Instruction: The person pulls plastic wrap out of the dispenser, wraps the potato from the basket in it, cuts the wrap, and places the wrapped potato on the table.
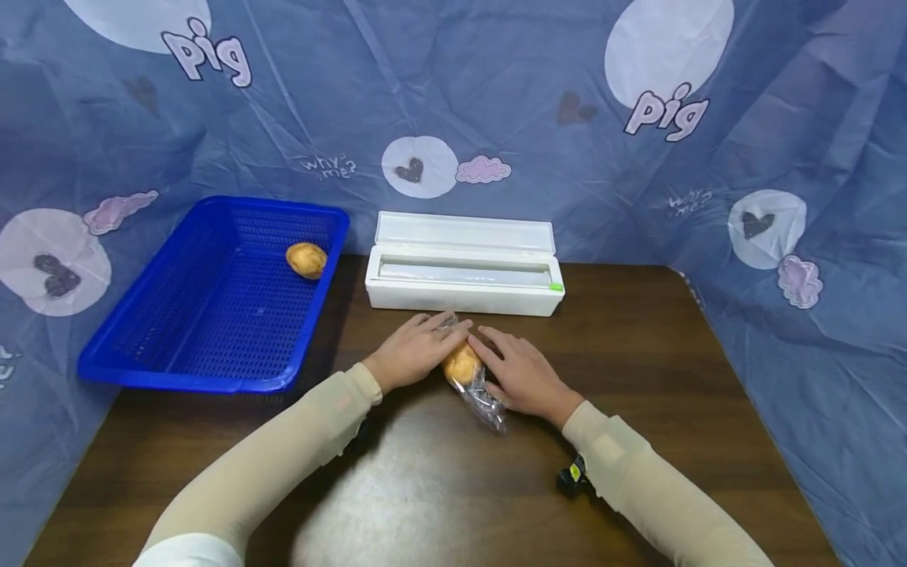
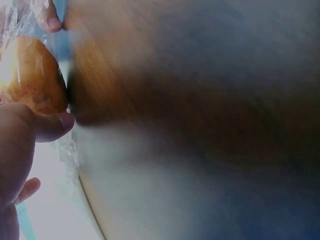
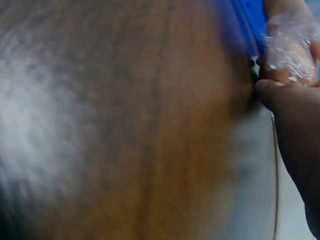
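A yellow-brown potato (image 1: 462,365) in clear plastic wrap lies at the middle of the table, with a loose tail of wrap (image 1: 487,408) stretching toward the near side. My left hand (image 1: 418,346) holds its far left end, fingers over the top. In the left wrist view, the left thumb (image 2: 52,126) touches the potato (image 2: 35,75). From the right, my right hand (image 1: 524,374) grips the potato's side and the wrap. The right wrist view shows the right thumb (image 3: 272,92) against the wrapped potato (image 3: 287,57); the remaining right fingers are mostly hidden there.
Just beyond the hands stands a white cling-film box (image 1: 464,299), its lid (image 1: 464,233) raised and a green slider (image 1: 556,287) at its right end. A blue plastic basket (image 1: 205,383) at the left holds another potato (image 1: 307,260). Printed blue cloth (image 1: 496,94) hangs behind the table.
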Available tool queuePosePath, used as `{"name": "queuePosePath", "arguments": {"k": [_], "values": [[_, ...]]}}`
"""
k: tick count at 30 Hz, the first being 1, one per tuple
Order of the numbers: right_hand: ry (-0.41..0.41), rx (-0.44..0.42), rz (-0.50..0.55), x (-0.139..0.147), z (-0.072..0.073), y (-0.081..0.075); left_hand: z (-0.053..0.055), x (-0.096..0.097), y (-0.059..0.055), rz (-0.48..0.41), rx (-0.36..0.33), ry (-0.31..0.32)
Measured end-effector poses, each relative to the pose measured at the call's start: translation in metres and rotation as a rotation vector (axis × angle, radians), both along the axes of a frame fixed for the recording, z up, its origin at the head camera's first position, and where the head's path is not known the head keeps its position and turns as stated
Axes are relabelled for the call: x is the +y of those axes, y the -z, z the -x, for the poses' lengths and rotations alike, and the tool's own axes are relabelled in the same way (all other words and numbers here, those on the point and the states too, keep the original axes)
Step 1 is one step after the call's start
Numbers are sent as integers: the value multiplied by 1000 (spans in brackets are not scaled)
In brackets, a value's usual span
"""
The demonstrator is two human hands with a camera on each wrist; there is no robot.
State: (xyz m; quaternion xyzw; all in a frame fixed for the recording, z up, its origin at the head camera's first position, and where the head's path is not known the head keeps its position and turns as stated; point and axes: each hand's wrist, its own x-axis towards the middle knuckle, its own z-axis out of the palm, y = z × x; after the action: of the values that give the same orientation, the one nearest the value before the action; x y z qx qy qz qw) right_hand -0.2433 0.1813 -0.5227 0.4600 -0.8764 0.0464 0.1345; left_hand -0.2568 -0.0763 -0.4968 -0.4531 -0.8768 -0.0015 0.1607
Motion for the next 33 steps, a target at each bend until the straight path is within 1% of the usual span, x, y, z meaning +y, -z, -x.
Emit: {"name": "queuePosePath", "arguments": {"k": [5, 9, 12, 14, 17, 20, 23, 27, 30, 33], "values": [[-82, 31, 68, -6, 0, 2, 3, 2, -2, -13, -23, 6], [-161, 67, 101, -10, 3, 3, 5, 4, -5, 21, -36, -7], [-221, 91, 125, -12, 6, 5, 5, 5, -7, 40, -61, -15], [-248, 104, 125, -13, 8, 7, 5, 5, -7, 46, -75, -16], [-249, 102, 94, -14, 10, 8, 5, 5, -6, 42, -81, -10], [-233, 85, 63, -14, 13, 8, 5, 4, -4, 39, -64, 0], [-221, 61, 67, -15, 13, 8, 4, 3, -2, 29, -39, 2], [-204, 36, 127, -18, 9, 10, 2, 3, 1, 14, 13, 10], [-183, 0, 215, -21, 5, 10, 0, 3, 3, 0, 55, 21], [-164, -53, 289, -23, 0, 8, -1, 2, 3, -9, 80, 27]]}}
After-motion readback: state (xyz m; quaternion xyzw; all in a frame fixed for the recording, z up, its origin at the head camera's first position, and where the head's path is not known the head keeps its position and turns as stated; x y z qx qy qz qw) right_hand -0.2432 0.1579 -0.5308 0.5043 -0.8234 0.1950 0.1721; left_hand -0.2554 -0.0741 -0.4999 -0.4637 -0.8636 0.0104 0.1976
